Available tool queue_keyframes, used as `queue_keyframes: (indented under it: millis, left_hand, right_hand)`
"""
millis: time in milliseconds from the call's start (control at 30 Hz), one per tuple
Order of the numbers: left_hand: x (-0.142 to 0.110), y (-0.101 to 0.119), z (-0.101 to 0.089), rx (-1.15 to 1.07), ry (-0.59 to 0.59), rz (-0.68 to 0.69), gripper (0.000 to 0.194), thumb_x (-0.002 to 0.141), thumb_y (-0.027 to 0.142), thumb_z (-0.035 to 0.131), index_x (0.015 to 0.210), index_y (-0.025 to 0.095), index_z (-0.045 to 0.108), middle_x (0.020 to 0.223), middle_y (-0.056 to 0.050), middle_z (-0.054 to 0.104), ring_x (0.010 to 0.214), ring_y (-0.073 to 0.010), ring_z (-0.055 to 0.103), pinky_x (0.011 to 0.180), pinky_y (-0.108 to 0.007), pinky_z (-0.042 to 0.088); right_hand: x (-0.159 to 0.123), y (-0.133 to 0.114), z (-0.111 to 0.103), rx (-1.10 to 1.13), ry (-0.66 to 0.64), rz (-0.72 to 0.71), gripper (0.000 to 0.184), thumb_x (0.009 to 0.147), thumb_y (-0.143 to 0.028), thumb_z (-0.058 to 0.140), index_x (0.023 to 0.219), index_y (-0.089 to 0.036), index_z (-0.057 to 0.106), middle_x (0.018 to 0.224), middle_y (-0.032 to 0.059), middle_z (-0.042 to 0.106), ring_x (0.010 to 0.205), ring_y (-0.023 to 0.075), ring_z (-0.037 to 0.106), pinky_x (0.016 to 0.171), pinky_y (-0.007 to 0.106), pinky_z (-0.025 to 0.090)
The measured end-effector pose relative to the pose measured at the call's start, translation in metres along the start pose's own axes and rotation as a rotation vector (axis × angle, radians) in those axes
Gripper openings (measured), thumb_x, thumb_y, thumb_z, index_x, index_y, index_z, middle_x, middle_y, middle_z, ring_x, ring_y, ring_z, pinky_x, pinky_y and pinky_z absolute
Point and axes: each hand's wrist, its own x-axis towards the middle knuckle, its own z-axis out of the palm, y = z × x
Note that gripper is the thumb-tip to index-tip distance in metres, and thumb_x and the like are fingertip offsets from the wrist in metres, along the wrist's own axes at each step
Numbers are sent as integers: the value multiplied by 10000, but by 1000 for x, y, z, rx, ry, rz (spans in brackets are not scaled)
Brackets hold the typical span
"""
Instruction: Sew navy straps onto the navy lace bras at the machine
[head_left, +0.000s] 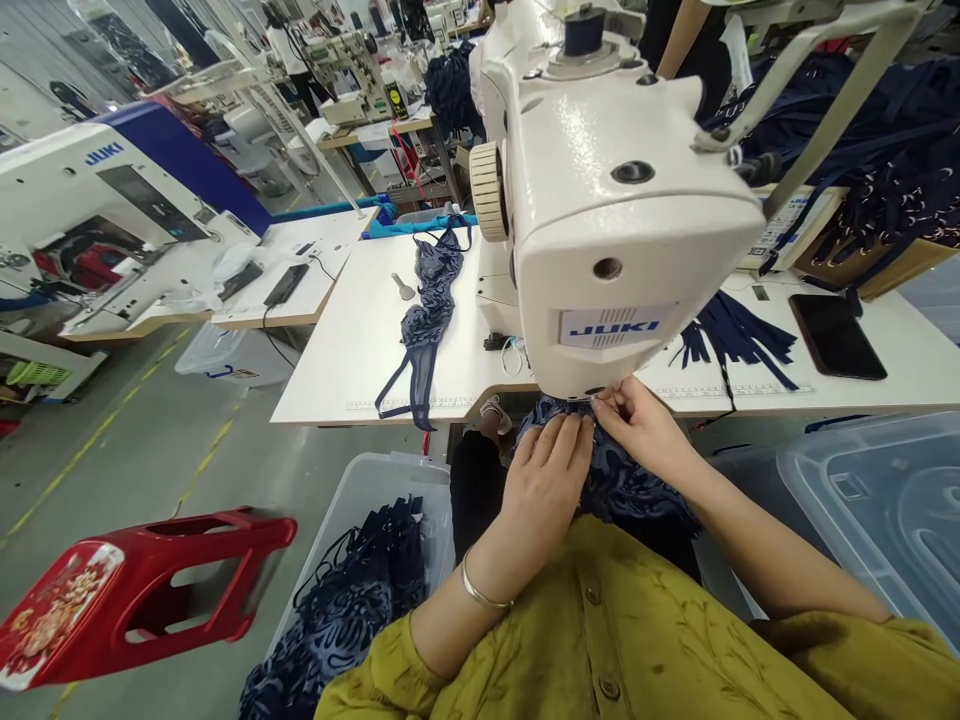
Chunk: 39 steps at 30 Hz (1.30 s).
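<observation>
"Under the sewing machine (637,230), how to guide the patterned cloth (637,480) well?"

"Keep it flat with left hand (551,470), fingers almost together. Right hand (649,430) has pinching grip; on what, I cannot tell. Please move gently."

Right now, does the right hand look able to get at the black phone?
Likely yes: the black phone lies uncovered on the tabletop, with only low dark strips near the way. The right hand would first have to leave the patterned fabric.

Free tabletop (341,340) L of machine head (630,230); gap beneath prob. tight.
</observation>
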Motion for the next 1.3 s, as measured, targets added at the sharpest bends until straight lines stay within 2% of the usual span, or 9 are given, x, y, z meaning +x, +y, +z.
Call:
queue_keyframes:
  millis: [267,667,1300]
  left_hand:
    - [6,5,-4,35,-34,-76,527,895,259,485,1401,118,433,1329,-90,565,1242,-208,483,1036,-374,374]
    - [10,4,-5,19,-40,-97,525,883,225,480,1397,131,436,1330,-73,566,1239,-201,484,1068,-387,344]
    - [11,6,-2,17,-21,-105,520,856,198,490,1370,119,466,1291,-105,584,1210,-220,514,1047,-389,379]
  right_hand:
    - [7,-8,-2,-127,69,-16,118,873,-333,501,915,-239,443,709,-32,500,661,166,526,639,293,416]
    - [11,-12,-4,-228,69,1,135,856,-346,486,914,-231,447,724,-7,558,666,189,572,595,287,393]
    - [13,-10,-3,-231,60,4,134,857,-340,486,928,-229,461,751,12,592,697,211,595,622,305,420]
